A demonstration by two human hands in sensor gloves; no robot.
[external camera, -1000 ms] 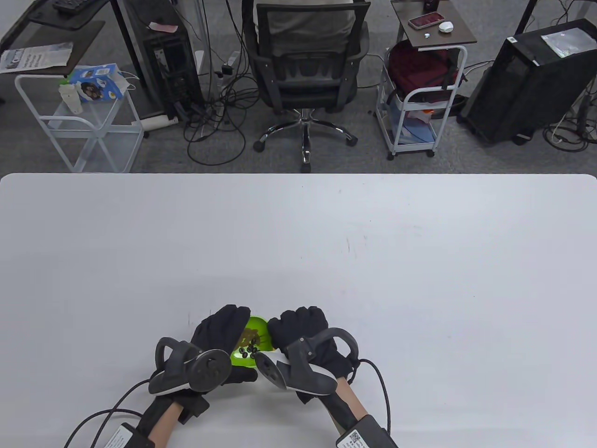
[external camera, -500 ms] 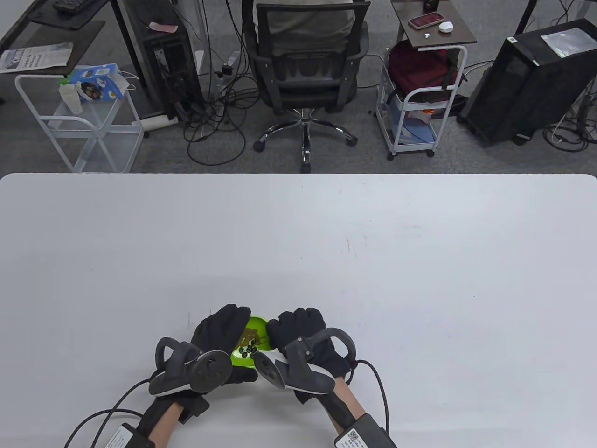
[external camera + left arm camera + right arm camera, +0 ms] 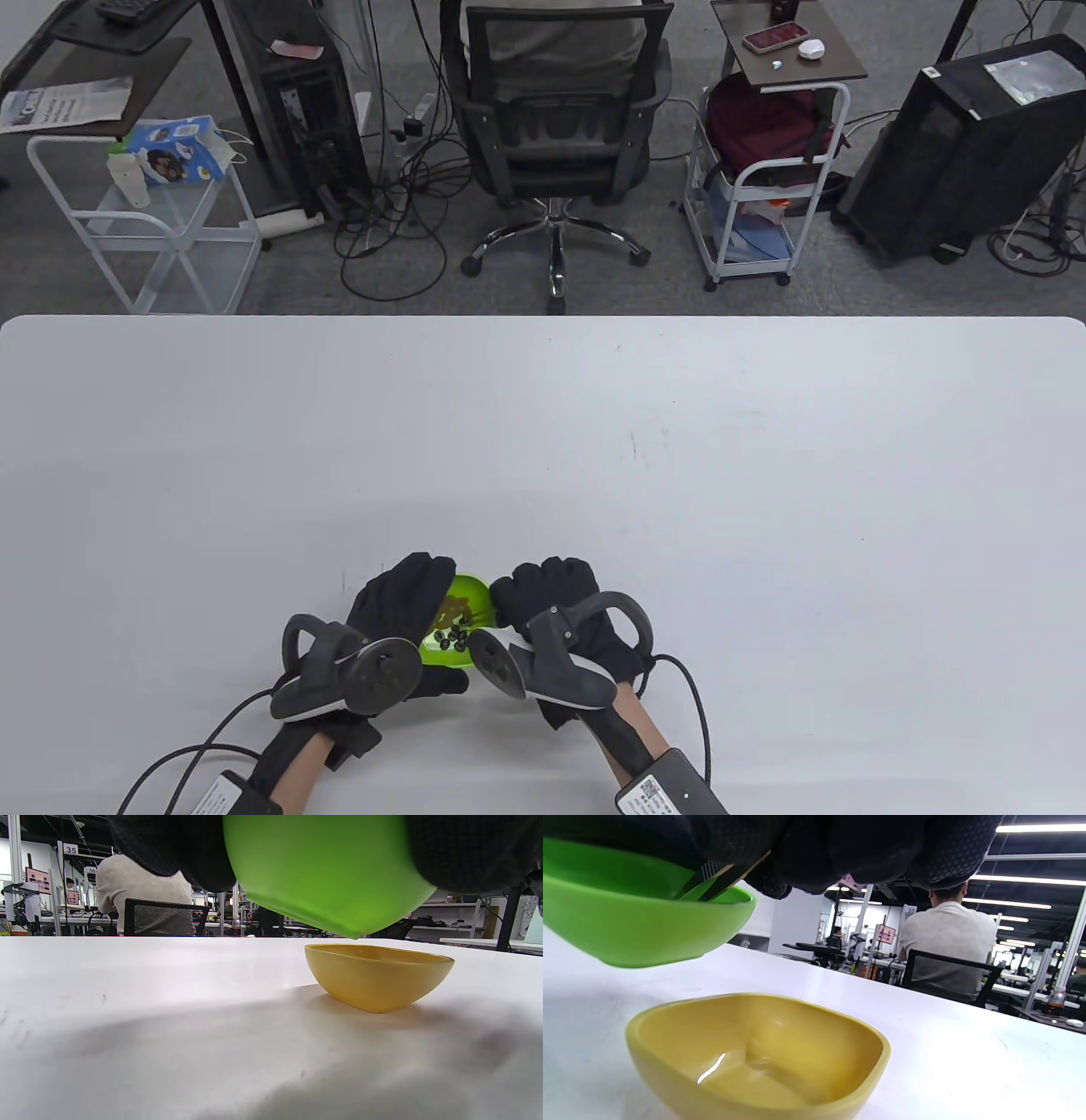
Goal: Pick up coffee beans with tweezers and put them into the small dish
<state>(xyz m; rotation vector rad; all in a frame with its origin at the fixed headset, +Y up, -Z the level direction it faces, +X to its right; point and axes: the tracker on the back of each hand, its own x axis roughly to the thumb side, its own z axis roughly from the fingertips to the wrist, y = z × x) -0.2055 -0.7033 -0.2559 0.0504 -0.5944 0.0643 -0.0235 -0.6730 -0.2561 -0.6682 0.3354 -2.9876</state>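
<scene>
My left hand (image 3: pixel 399 607) holds a green dish (image 3: pixel 465 594) lifted off the table; it also shows in the left wrist view (image 3: pixel 326 874) and the right wrist view (image 3: pixel 636 925). Several dark coffee beans (image 3: pixel 450 635) lie in it. My right hand (image 3: pixel 547 594) grips tweezers (image 3: pixel 721 880) whose tips dip into the green dish. An empty yellow dish (image 3: pixel 759 1056) stands on the table under my right hand; it also shows in the left wrist view (image 3: pixel 377 978) and is hidden in the table view.
The white table (image 3: pixel 679 441) stretches far and to both sides. Beyond its far edge stand an office chair (image 3: pixel 556 127), a white cart (image 3: pixel 764 170) and a computer tower (image 3: pixel 976 144).
My right hand has shifted slightly right and its tracker has turned a little. The left hand and the green dish have stayed put.
</scene>
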